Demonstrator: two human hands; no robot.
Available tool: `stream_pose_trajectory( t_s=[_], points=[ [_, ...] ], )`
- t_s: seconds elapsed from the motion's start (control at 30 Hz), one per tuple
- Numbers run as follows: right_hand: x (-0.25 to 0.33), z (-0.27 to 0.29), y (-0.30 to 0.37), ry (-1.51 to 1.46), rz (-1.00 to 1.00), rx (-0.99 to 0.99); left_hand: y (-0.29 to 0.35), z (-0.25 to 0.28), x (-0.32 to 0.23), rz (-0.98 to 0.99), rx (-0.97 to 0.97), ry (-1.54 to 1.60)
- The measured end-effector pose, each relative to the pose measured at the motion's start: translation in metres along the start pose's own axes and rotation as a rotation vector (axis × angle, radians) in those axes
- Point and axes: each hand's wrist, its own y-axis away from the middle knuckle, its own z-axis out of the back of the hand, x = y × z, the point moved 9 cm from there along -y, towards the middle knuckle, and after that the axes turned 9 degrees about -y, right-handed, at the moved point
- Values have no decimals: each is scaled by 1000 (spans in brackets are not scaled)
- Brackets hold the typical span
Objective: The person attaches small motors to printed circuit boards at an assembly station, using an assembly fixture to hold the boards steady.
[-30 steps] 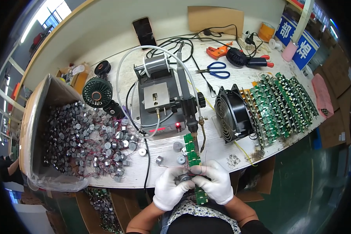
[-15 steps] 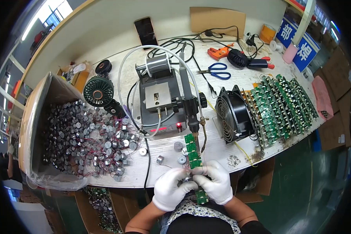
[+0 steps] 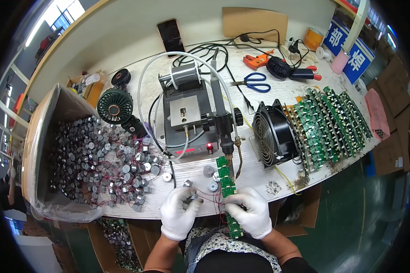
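Green circuit strip (image 3: 227, 191) runs lengthwise away from the person, right hand (image 3: 250, 210) clamped on it.
Left hand (image 3: 180, 214) pinches a small metal cylinder (image 3: 192, 198); a blue sign (image 3: 348, 45) stands far right on the surface (image 3: 136, 45).

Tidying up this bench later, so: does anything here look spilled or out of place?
Yes. The small round metal parts have spread out of the tipped cardboard box across the table, a few lying loose near the left hand. A dusty patch of debris sits at the table edge below the stacked green boards.

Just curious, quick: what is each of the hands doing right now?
Left hand: closed on a small round metal part.
Right hand: closed on a long green circuit board strip.
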Motion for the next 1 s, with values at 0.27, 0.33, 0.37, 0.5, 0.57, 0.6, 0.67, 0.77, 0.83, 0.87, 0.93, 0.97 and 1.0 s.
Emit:
stream_pose_trajectory(
  t_s=[0.27,0.33,0.37,0.5,0.57,0.6,0.67,0.77,0.83,0.87,0.93,0.97,1.0],
  points=[
    [2,-5,-1,36,29,6,-6,-5,-30,-271,-134,-522],
    [3,-4,-1,28,33,-3,-8,-3,-37,-270,-154,-513],
    [2,-4,-1,26,34,-3,-9,0,-41,-268,-175,-508],
    [0,-3,1,16,19,-16,-6,-13,-68,-300,121,-59],
    [-3,-1,2,4,-16,-36,1,-28,-68,-317,153,56],
    [-4,0,3,-4,-26,-46,3,-29,-65,-320,152,57],
    [-6,3,3,-11,-36,-58,2,-29,-63,-320,141,53],
    [-5,4,2,-19,-38,-57,2,-31,-61,-313,164,77],
    [-5,4,2,-11,-61,-49,1,-31,-61,-317,159,63],
    [-5,3,2,-12,-62,-49,2,-30,-61,-321,154,51],
    [-5,3,2,-14,-62,-57,4,-31,-61,-325,136,1],
    [-5,3,2,-14,-62,-56,5,-31,-61,-331,116,-48],
    [-5,3,2,-13,-55,-61,5,-32,-60,-331,115,-47]
  ],
)
